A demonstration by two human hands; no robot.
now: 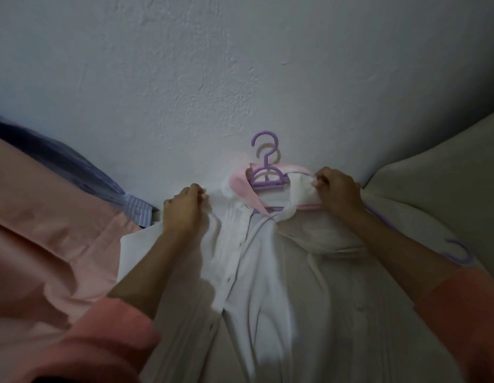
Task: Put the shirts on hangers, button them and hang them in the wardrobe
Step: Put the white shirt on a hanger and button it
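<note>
- Your left hand (185,210) has a closed grip on the white shirt (257,266) at its left shoulder
- Your right hand (338,190) pinches the collar side
- The shirt lies front-up before you, against the wall (240,64)
- The purple hanger (266,172) sits inside the pink-lined collar, hook upward
- A pink shirt (46,230) lies left; a second purple hook (458,252) shows right

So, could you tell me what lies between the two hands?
In the head view, the white shirt's pink-lined collar and the purple hanger lie between them.
</note>
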